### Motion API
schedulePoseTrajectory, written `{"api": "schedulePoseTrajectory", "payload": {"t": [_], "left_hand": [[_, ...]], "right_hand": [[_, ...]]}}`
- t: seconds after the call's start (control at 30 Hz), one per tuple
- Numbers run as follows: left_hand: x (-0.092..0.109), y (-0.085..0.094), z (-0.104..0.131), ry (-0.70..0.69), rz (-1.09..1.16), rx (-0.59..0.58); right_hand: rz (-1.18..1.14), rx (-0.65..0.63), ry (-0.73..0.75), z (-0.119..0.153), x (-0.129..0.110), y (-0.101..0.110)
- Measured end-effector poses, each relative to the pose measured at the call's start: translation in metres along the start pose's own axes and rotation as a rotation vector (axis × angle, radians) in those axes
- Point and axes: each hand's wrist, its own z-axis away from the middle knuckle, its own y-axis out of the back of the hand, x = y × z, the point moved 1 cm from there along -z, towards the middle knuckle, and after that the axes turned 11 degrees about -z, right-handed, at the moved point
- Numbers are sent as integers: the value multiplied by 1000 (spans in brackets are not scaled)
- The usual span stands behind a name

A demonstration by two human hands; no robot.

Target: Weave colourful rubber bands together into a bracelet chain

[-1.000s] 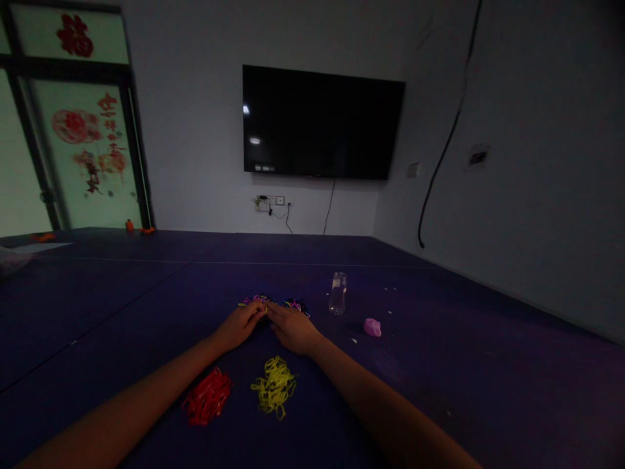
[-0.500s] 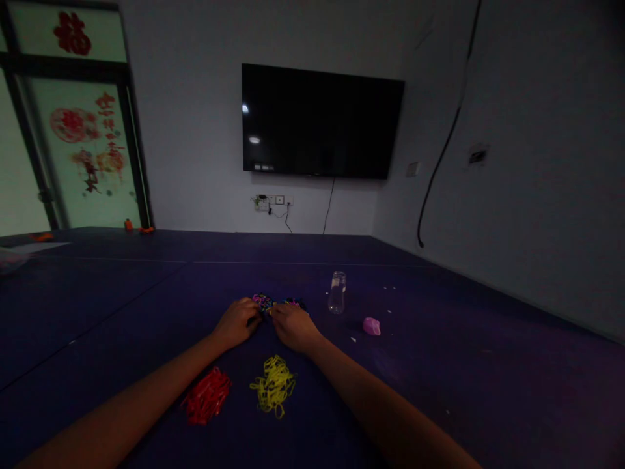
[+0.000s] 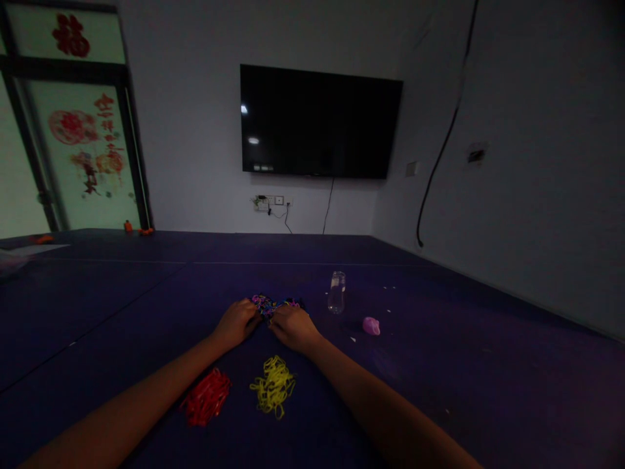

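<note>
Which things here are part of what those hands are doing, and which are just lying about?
In use:
tangled multicoloured bands, at the left hand and right hand
likely the loose red bands and loose yellow bands

Apparently just lying about:
clear upright bottle
rounded pink lump
small white scraps

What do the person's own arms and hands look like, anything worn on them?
Both the left hand and the right hand are bare, with no gloves. The forearms show no sleeves, and I see no watch or bracelet at either wrist. Fine details are too dark to tell.
</note>
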Motion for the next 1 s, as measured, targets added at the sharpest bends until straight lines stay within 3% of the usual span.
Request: {"api": "schedulePoseTrajectory", "payload": {"t": [0.57, 1.0], "left_hand": [[-4, -13, 1, -15, 209, 23], [-3, -10, 2, 13, 266, 29]], "right_hand": [[15, -57, -31, 0, -2, 2], [-5, -46, -43, 0, -3, 3]]}}
